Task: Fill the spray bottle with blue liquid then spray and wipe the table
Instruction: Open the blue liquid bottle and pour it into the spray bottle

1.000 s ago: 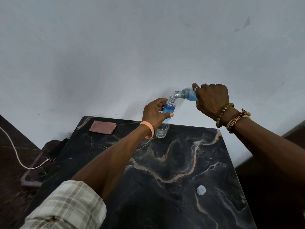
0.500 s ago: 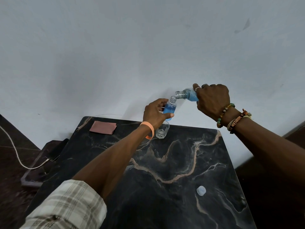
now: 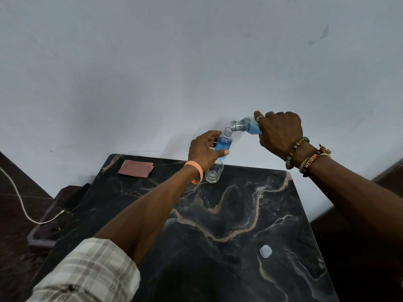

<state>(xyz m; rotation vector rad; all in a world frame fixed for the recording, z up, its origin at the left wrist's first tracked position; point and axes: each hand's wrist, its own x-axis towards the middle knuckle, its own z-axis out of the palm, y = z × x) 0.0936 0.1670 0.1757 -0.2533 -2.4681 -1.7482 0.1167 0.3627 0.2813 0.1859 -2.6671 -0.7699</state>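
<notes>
My left hand [image 3: 205, 152] grips a small clear spray bottle [image 3: 224, 144] with no cap, mostly filled with blue liquid, held above the far edge of the black marble table [image 3: 239, 225]. My right hand [image 3: 280, 134] holds a larger clear bottle of blue liquid [image 3: 246, 126] tipped sideways, its open mouth just above the small bottle's neck. A folded reddish-brown cloth [image 3: 136, 168] lies at the table's far left corner.
A clear drinking glass [image 3: 214, 174] stands on the table under my left hand. A small white cap [image 3: 265, 251] lies near the table's right front. A phone on a white cable [image 3: 69, 205] rests on a low stand left of the table. A pale wall rises behind.
Both hands and bottles have stayed almost in place; the big bottle is still tipped over the small one.
</notes>
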